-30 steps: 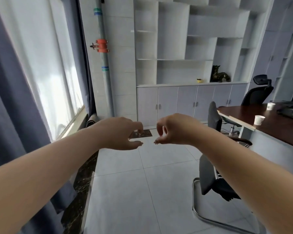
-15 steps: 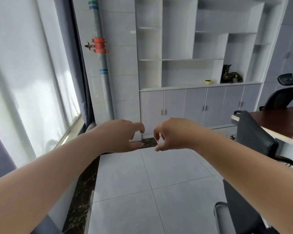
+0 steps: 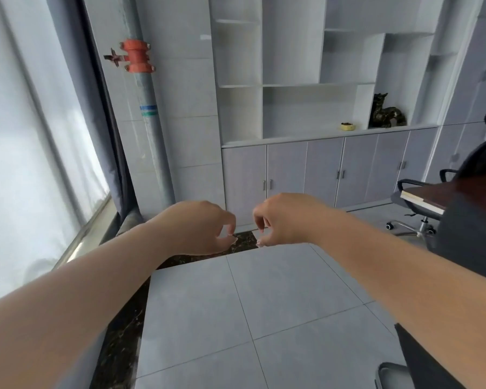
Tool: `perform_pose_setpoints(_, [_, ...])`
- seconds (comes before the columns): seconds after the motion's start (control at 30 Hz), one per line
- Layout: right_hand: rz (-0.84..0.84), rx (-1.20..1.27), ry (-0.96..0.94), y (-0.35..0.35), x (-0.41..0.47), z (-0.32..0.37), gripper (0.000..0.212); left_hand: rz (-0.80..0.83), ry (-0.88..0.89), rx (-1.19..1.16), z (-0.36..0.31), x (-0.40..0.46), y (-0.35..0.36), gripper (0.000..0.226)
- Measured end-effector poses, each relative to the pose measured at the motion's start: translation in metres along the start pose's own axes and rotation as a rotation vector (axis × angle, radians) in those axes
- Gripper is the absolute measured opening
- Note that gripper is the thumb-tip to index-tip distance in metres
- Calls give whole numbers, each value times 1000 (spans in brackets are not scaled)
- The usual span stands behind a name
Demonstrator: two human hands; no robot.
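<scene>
**Both arms outstretched, seen from beside the desk.** The left hand (image 3: 199, 228) and right hand (image 3: 286, 220) keep their posture of a second ago: fingers curled in, tips close together, nothing visible in either (a fine thread would not show). The low cupboards (image 3: 286, 169) now stand nearer, straight ahead yet well apart, so the approach seems under way. The desk (image 3: 432, 192) and office chair (image 3: 474, 169) have slid rightward. The pipe (image 3: 155, 141) and window (image 3: 26, 164) flank the left, and a dark chair back (image 3: 432, 355) crowds the lower right.
</scene>
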State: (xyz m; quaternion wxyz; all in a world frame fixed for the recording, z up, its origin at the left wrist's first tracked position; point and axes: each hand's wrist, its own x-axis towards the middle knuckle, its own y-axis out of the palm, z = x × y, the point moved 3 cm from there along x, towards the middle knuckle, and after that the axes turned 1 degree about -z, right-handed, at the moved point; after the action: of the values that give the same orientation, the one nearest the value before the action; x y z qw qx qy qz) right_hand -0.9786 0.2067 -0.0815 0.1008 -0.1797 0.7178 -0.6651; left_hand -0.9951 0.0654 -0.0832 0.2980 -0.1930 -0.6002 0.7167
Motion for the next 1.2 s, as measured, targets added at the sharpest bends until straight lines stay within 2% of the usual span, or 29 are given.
perform_pose_setpoints(0.3, [46,-42,26,44,131,-126,17,14,60,105,55,182,45,28])
perform_pose_setpoints(0.53, [66,-57,105,64,212,-240,19,34,132,75,86,324,74,29])
perform_pose_setpoints(0.87, [123,-98,289,110,312,-417,22,-82,337,75,105,560,109,31])
perform_pose_setpoints(1.2, [142,-170,438,106,433,-593,22,-206,465,24,147,786,113,29])
